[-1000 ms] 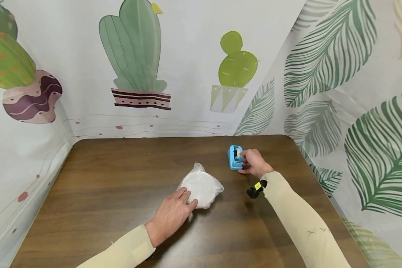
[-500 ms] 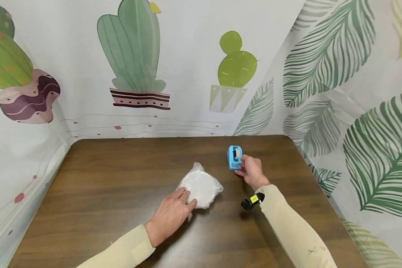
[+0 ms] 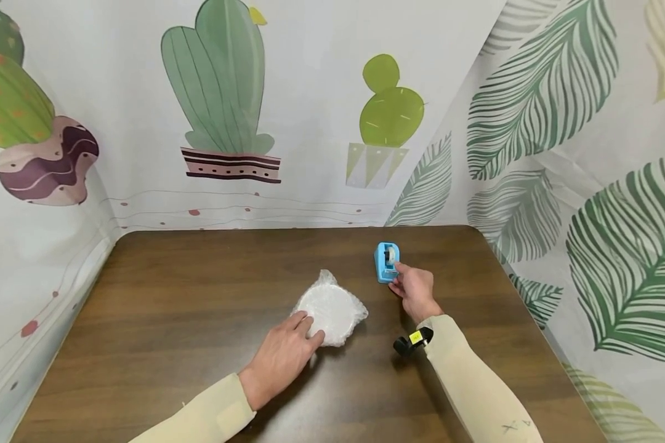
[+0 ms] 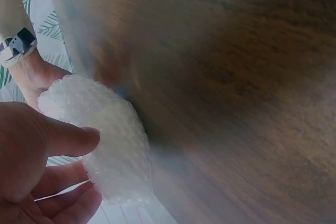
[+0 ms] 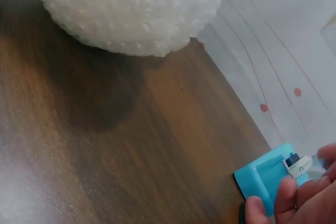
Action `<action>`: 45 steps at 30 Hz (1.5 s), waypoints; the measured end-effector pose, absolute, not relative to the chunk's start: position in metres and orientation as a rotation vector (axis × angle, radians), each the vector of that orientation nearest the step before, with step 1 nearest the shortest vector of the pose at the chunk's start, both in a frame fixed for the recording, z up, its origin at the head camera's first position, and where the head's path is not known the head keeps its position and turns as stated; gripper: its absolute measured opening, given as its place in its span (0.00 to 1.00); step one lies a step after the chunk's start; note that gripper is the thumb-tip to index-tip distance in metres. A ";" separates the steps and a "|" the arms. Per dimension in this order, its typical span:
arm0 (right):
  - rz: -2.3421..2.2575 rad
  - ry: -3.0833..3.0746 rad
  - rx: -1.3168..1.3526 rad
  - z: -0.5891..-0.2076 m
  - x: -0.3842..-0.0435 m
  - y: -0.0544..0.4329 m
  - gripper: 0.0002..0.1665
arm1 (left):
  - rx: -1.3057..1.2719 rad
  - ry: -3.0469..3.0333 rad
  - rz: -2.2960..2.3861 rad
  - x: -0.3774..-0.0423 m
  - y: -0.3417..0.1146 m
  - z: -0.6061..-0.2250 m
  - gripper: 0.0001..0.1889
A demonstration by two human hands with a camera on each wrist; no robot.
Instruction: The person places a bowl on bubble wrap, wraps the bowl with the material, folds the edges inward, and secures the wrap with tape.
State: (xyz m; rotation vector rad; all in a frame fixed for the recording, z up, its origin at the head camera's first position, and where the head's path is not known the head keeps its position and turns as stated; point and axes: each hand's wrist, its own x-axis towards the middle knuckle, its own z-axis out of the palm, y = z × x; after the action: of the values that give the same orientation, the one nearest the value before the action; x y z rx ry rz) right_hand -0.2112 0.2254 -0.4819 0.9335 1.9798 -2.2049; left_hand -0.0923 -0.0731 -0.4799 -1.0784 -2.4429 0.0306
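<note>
In the head view my left hand (image 3: 282,354) grips the near left edge of a round bundle in bubble wrap (image 3: 334,311). The left wrist view shows the thumb (image 4: 79,139) against one side of the bundle (image 4: 118,140), with the other fingers curled round its edge. Up to the right, my right hand (image 3: 417,290) is at the near right side of a blue tape dispenser (image 3: 381,264). In the right wrist view its fingers bend beside the dispenser (image 5: 260,174), and a clear strip of tape (image 5: 315,169) runs from the roll to the fingertips.
Both things are on a brown wooden table (image 3: 199,289) with rounded far corners. A white cloth with cactus prints (image 3: 310,123) hangs behind it, and leaf-printed cloth covers the right side. A black wrist camera (image 3: 412,340) sits on the right wrist.
My right hand has moved nearer along the dispenser, from beside the roll to its near end, and the forearm has drawn back. The left hand and the bundle stay in place.
</note>
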 end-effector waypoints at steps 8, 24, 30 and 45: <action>-2.239 1.909 1.058 -0.489 -0.210 0.221 0.13 | -1.080 -2.444 0.016 -0.093 -0.073 -0.480 0.14; -2.227 1.952 1.042 -0.496 -0.204 0.220 0.07 | -1.070 -2.448 -0.010 -0.094 -0.072 -0.480 0.13; -2.175 1.983 1.047 -0.499 -0.204 0.218 0.09 | -1.071 -2.450 0.000 -0.095 -0.073 -0.479 0.13; -1.933 2.288 0.730 -0.502 -0.195 0.214 0.16 | -1.070 -2.455 -0.043 -0.099 -0.073 -0.480 0.12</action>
State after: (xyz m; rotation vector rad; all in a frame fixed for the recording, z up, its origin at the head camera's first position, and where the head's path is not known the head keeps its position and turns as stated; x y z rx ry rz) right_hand -0.1947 0.2142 -0.5018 0.7302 2.2885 -1.9333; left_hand -0.0991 -0.0727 -0.4799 -1.0701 -2.4545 -0.0428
